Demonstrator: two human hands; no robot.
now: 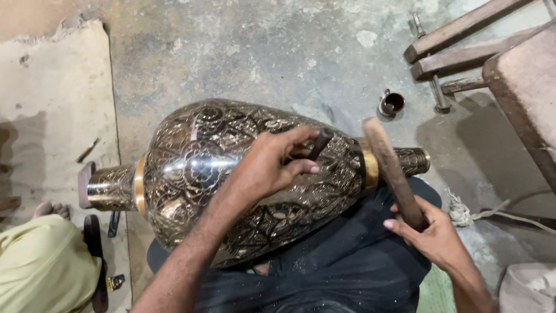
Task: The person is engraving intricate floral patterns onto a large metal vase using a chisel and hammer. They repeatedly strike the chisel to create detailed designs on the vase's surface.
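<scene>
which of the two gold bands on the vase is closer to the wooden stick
The gold band at the narrow neck, on the right. The wooden stick in the right hand crosses beside it; the other band sits by the foot, far left.

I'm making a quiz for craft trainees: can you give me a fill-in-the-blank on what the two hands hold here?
1. The left hand presses a small dark ____ against the engraved vase.
2. The right hand grips a wooden ____.
3. The vase lies across the person's ____.
4. A small metal cup stands on the ____.

Missing words: chisel; mallet; lap; floor
</scene>
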